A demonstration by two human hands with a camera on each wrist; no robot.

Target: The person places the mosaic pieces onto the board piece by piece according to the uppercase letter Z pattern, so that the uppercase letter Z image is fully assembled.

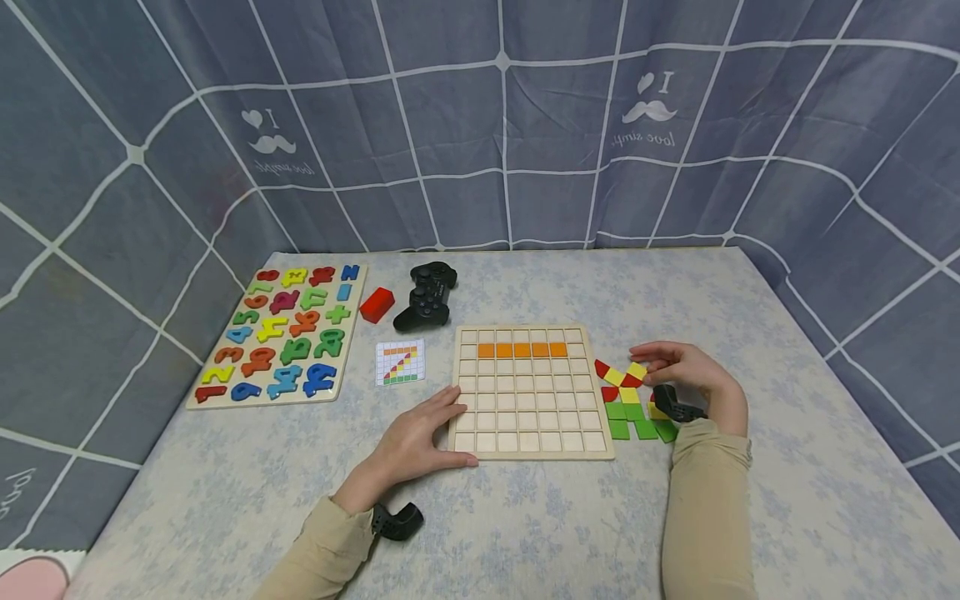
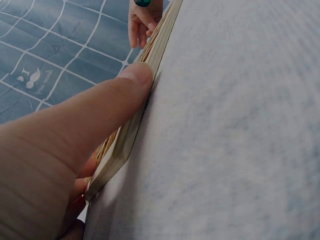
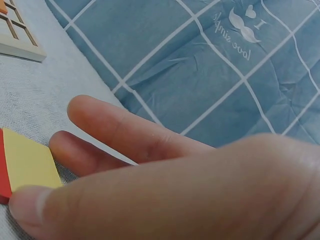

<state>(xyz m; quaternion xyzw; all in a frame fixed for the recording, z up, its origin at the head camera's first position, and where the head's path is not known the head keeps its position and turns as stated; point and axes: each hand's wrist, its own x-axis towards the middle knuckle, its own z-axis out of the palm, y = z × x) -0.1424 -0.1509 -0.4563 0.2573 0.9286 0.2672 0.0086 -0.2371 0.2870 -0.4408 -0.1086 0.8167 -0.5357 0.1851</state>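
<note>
A square wooden grid board (image 1: 534, 457) lies in the middle of the table, with a row of orange tiles (image 1: 522, 350) near its far edge. My left hand (image 1: 420, 437) spans the board's near left corner, fingers at the left edge and thumb along the near edge; the left wrist view shows the thumb (image 2: 110, 102) against the rim. Right of the board, my right hand (image 1: 686, 368) reaches over loose tiles. In the right wrist view its thumb and a finger touch a yellow tile (image 3: 30, 160) beside a red one (image 3: 4, 172), while another finger extends above.
Green tiles (image 1: 622, 429) lie with red and yellow ones by the board's right edge. A pattern card (image 1: 400, 362), a red block (image 1: 377, 305) and a black game controller (image 1: 426, 297) are left of and behind the board. Farther left lies a letter-and-number puzzle board (image 1: 247, 400). A curtain (image 1: 465, 125) surrounds the table.
</note>
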